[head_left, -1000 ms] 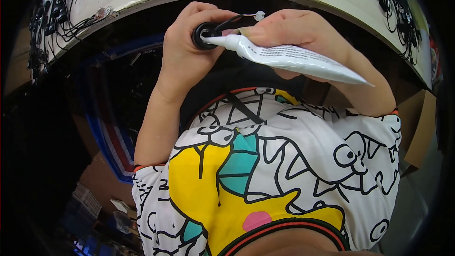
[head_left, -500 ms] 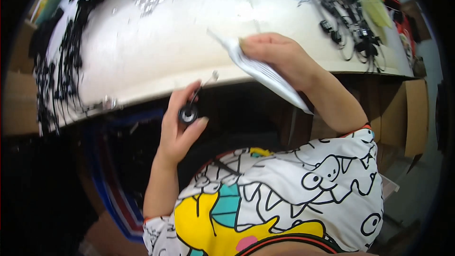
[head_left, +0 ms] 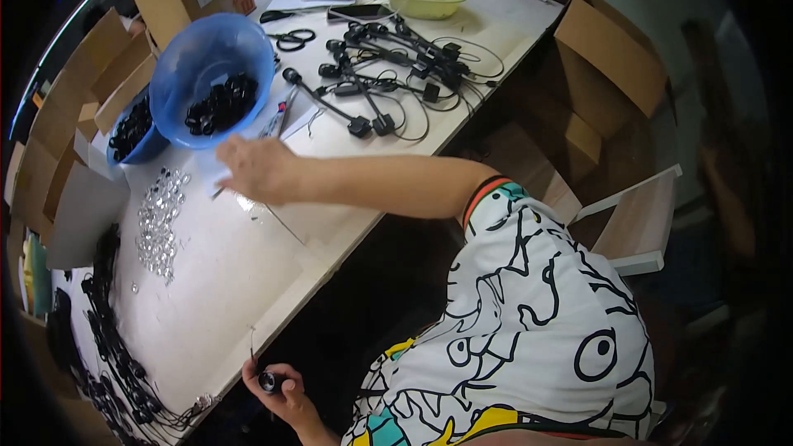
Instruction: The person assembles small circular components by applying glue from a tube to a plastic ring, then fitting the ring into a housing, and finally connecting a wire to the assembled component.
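Now, head view: left hand low beside table edge, fingers curled around round black part. Right hand blurred, finger gap and grip unclear; forearm stretched leftward over table, near larger blue bowl.

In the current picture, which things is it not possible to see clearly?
In the head view:
- Right hand: blurred; whether it holds anything is unclear.
- Black part: its far side is hidden by the left hand.
- Small blue bowl: partly hidden behind the large blue bowl.
- Black pieces inside the latter: too small to identify.
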Tool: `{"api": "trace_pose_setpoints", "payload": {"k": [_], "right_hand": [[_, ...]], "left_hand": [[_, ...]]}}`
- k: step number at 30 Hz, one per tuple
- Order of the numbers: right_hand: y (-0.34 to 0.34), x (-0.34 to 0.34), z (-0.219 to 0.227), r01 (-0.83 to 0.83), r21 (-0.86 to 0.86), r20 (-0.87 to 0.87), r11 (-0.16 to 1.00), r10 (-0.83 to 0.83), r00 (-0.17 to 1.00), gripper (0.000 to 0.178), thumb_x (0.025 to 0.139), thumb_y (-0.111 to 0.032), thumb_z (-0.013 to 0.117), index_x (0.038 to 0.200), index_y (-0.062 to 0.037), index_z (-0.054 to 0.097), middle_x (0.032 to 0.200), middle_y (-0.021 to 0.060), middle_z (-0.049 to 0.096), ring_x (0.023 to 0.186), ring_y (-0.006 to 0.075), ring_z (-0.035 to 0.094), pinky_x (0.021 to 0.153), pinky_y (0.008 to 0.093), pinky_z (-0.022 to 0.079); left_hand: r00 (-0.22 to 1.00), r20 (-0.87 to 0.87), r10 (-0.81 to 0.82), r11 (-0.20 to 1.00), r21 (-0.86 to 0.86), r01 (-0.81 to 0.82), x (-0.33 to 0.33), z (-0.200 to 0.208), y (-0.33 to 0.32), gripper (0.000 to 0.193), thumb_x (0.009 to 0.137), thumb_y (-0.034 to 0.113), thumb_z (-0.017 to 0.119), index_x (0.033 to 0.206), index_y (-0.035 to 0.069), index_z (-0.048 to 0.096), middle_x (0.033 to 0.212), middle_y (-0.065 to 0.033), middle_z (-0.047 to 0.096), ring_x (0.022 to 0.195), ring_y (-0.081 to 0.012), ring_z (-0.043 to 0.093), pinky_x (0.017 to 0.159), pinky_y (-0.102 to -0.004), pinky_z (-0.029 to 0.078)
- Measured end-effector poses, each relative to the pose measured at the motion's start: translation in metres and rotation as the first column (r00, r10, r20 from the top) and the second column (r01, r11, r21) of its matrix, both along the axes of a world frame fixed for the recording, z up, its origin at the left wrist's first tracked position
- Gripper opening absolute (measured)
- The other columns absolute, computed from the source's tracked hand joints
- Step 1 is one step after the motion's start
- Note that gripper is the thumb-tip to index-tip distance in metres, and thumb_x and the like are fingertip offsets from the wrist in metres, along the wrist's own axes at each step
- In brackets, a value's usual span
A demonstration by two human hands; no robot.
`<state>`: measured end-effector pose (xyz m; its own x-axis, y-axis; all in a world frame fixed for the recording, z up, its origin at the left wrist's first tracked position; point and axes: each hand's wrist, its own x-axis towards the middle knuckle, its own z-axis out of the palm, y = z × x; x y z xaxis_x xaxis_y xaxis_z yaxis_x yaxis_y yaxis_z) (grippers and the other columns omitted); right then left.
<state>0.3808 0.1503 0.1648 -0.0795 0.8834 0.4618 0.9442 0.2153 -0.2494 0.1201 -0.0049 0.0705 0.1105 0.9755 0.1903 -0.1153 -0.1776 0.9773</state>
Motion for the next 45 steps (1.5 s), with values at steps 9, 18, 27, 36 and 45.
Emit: {"api": "trace_pose_setpoints", "payload": {"k": [9,18,27,36,45], "right_hand": [[-0.161,-0.076,-0.059,-0.714,-0.592,-0.541,0.374,0.472,0.696,0.032,0.077,-0.025,0.06,0.097,-0.0006,0.055,0.091,0.0154,0.06,0.088,0.0297,0.057,0.074,0.0372,0.045],[-0.192,-0.151,-0.19,-0.803,-0.566,-0.806,0.189,0.082,0.587,0.072,0.07,-0.025,0.069,0.127,0.0016,0.034,0.118,0.0191,0.048,0.111,0.0278,0.043,0.093,0.032,0.034],[-0.192,-0.12,-0.096,-0.677,-0.409,-0.59,0.612,0.389,0.708,0.052,0.072,-0.029,0.066,0.111,-0.0016,0.046,0.096,0.0166,0.054,0.081,0.026,0.056,0.071,0.0345,0.045],[-0.176,-0.12,-0.021,-0.759,-0.095,-0.632,0.645,0.549,0.546,0.038,0.071,-0.021,0.066,0.101,-0.0005,0.055,0.094,0.0134,0.057,0.087,0.0288,0.056,0.073,0.0326,0.046],[-0.161,-0.186,-0.073,-0.433,-0.151,-0.361,0.889,0.358,0.861,0.03,0.067,-0.032,0.067,0.074,-0.0044,0.059,0.068,0.0108,0.058,0.062,0.026,0.058,0.055,0.0313,0.046]], "left_hand": [[0.867,0.43,-0.253,0.966,0.062,0.251,-0.022,0.037,-0.018,0.05,0.084,0.033,0.054,0.12,0.005,0.033,0.078,-0.0035,0.042,0.058,-0.0083,0.035,0.053,-0.0178,0.029],[0.917,0.348,-0.196,0.981,0.085,0.177,-0.018,0.049,-0.047,0.051,0.088,0.023,0.049,0.128,0.003,0.027,0.087,-0.005,0.04,0.066,-0.0093,0.034,0.058,-0.0202,0.03],[0.856,0.397,-0.331,0.942,0.078,0.327,-0.043,0.005,-0.028,0.048,0.088,0.025,0.051,0.124,-0.002,0.036,0.089,-0.0041,0.048,0.065,-0.0068,0.039,0.055,-0.0169,0.033],[0.976,0.037,-0.216,0.968,-0.119,0.219,-0.039,0.005,-0.031,0.037,0.082,0.037,0.058,0.093,0.002,0.052,0.066,0.0027,0.05,0.054,-0.0032,0.042,0.047,-0.0154,0.031],[0.976,-0.212,-0.043,0.99,0.121,0.07,-0.086,-0.063,-0.011,0.031,0.08,0.031,0.06,0.08,0.0,0.055,0.063,0.0024,0.05,0.054,-0.0053,0.045,0.048,-0.0182,0.035]]}}
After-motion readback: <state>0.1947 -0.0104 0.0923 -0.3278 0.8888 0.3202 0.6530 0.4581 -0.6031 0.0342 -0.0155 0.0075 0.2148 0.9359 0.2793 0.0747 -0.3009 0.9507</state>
